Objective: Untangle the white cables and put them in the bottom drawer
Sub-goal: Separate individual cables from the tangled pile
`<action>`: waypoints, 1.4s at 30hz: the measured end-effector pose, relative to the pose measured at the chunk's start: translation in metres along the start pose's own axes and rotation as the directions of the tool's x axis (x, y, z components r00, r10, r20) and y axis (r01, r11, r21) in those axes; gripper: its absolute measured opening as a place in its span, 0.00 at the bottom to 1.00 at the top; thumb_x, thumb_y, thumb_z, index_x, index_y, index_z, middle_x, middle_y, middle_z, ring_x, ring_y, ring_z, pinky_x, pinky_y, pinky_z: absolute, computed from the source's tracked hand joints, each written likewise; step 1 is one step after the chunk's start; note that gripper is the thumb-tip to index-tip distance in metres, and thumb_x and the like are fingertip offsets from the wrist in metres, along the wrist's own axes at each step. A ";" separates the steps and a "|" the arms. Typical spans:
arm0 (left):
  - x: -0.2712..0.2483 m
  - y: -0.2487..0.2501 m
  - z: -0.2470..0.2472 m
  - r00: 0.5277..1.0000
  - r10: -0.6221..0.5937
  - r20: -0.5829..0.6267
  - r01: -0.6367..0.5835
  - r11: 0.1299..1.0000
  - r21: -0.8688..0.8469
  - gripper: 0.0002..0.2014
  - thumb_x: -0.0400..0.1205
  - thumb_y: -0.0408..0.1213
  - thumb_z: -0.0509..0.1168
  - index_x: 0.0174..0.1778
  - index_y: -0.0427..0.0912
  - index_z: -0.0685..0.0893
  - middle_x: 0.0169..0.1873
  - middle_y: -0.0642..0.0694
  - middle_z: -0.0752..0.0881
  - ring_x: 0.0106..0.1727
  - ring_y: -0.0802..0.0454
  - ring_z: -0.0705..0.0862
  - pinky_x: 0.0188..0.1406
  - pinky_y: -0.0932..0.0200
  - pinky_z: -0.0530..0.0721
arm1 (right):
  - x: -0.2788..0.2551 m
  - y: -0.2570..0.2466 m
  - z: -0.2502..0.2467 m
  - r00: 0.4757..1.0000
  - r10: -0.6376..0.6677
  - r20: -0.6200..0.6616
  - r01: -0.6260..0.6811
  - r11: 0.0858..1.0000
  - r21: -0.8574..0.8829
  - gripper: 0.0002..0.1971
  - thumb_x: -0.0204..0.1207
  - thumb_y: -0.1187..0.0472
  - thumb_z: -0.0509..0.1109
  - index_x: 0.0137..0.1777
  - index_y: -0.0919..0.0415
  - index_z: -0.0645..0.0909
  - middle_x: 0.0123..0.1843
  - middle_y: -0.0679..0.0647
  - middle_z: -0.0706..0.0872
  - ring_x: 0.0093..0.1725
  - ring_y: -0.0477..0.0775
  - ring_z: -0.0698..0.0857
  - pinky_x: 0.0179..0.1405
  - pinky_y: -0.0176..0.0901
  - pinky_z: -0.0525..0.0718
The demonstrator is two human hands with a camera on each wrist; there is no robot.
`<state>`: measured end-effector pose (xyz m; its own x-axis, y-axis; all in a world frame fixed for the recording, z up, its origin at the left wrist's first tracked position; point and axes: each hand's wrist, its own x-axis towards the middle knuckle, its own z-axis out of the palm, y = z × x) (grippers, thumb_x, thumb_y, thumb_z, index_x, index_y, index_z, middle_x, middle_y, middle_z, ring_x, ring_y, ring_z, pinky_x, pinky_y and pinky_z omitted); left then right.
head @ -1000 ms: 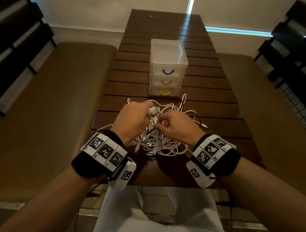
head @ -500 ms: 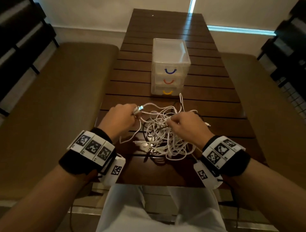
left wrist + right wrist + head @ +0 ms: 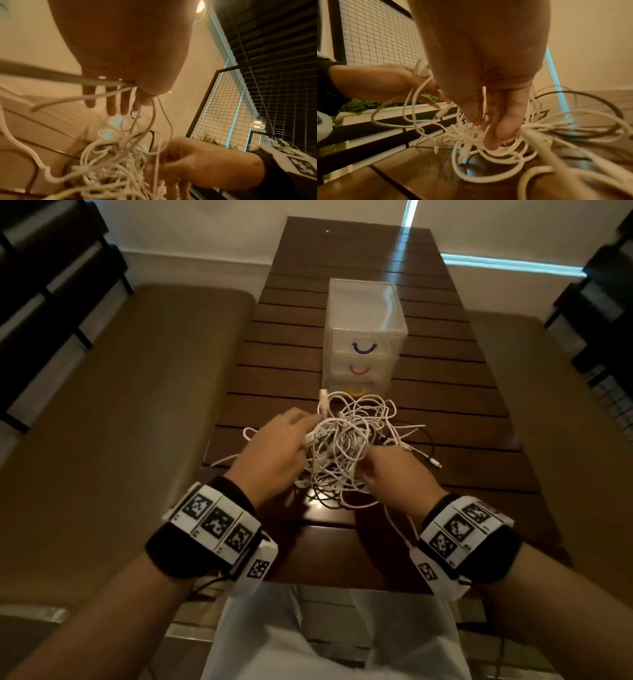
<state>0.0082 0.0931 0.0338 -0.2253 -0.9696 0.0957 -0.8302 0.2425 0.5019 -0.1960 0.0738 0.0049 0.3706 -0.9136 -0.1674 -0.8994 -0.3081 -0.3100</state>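
Observation:
A tangle of white cables (image 3: 346,446) lies on the near half of the wooden slat table (image 3: 274,364). My left hand (image 3: 308,422) is at its left side and pinches one white cable, whose plug (image 3: 322,398) sticks up. My right hand (image 3: 368,463) grips strands at the right side; in the right wrist view its fingers (image 3: 494,135) curl into the white cable bundle (image 3: 496,155). The clear three-drawer unit (image 3: 363,313) stands just behind, all drawers closed. Its bottom drawer has a yellow handle (image 3: 356,392), partly hidden by cable loops.
A black cable (image 3: 430,440) runs through the tangle's right side. Brown padded benches (image 3: 120,405) flank the table on both sides. Dark wire-mesh racks (image 3: 609,344) stand at the far left and right. The table's front edge is close to my lap.
My left hand, which had drawn a cable end out to the left, has come back to the tangle. The bundle now sits higher and nearer the drawers, with a plug standing up.

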 end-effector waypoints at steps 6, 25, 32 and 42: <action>0.003 0.015 0.001 0.978 0.013 -0.208 -0.042 0.990 -0.134 0.26 0.85 0.29 0.60 0.79 0.50 0.70 0.62 0.52 0.75 0.54 0.56 0.79 0.52 0.61 0.77 | 0.008 -0.004 0.003 0.981 -0.002 -0.196 0.036 0.985 0.166 0.11 0.85 0.47 0.60 0.53 0.52 0.79 0.37 0.53 0.89 0.38 0.56 0.87 0.40 0.53 0.86; 0.003 0.027 0.004 0.963 0.263 0.063 -0.265 0.964 0.027 0.24 0.81 0.32 0.54 0.75 0.42 0.76 0.62 0.42 0.78 0.55 0.45 0.81 0.50 0.52 0.80 | 0.000 -0.021 -0.022 0.962 -0.189 -0.198 0.223 0.961 0.166 0.17 0.79 0.49 0.66 0.39 0.61 0.85 0.34 0.49 0.84 0.31 0.47 0.80 0.28 0.41 0.72; 0.004 0.013 -0.007 0.980 0.181 -0.087 -0.168 0.976 0.141 0.06 0.80 0.31 0.68 0.51 0.41 0.81 0.49 0.47 0.76 0.40 0.52 0.76 0.37 0.56 0.77 | 0.004 -0.035 0.000 0.957 -0.104 -0.270 0.218 0.871 0.439 0.08 0.77 0.52 0.69 0.49 0.54 0.84 0.41 0.46 0.89 0.39 0.45 0.86 0.42 0.51 0.86; 0.000 0.002 -0.040 0.966 -0.046 -0.256 0.017 0.993 -0.114 0.10 0.81 0.28 0.59 0.46 0.47 0.83 0.32 0.57 0.83 0.35 0.58 0.80 0.34 0.60 0.74 | 0.004 -0.034 0.012 0.949 -0.197 -0.247 0.235 0.963 0.135 0.09 0.80 0.45 0.68 0.52 0.46 0.84 0.40 0.45 0.87 0.41 0.48 0.85 0.41 0.51 0.86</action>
<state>0.0267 0.0925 0.0696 -0.0491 -0.9559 0.2897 -0.7704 0.2208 0.5982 -0.1611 0.0838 0.0035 0.4717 -0.8716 0.1332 -0.7475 -0.4754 -0.4640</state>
